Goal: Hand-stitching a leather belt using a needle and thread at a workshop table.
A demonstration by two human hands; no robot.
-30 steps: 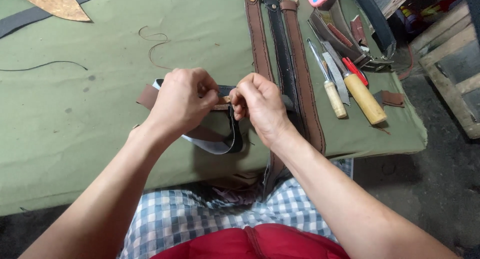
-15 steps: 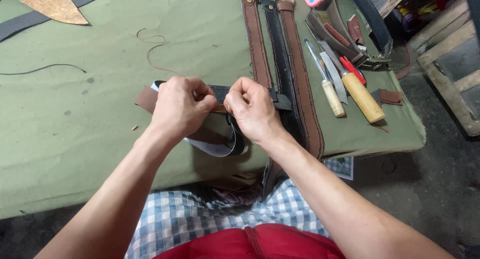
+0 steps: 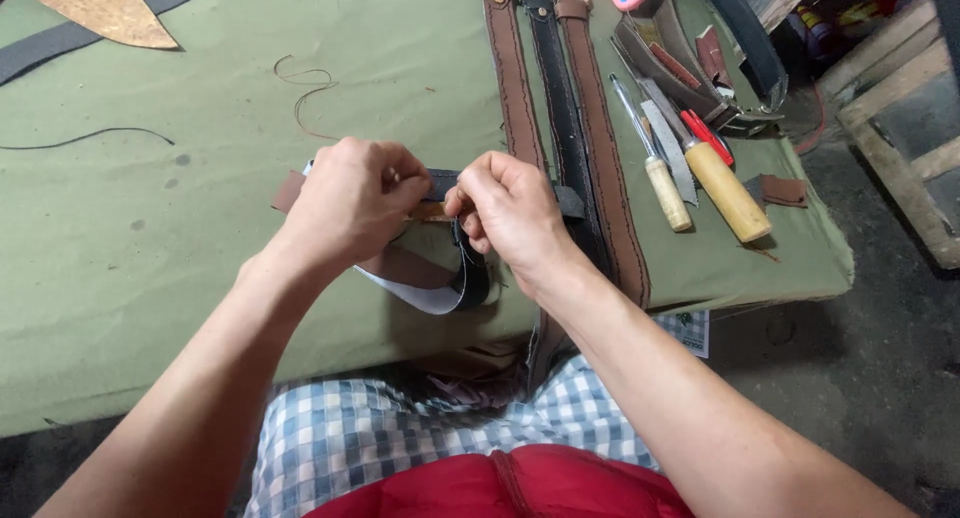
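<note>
Over a green cloth [image 3: 180, 248] spread on a workbench, the left hand [image 3: 350, 203] and the right hand [image 3: 510, 213] both close their fingertips on a dark strap [image 3: 470, 278], pinching it between them where the knuckles nearly meet. Below the grip the strap curls into a loop, pale on its inner face. Just right of the right hand lie three long belts [image 3: 560, 108], and beyond those two wooden-handled tools [image 3: 700, 183].
</note>
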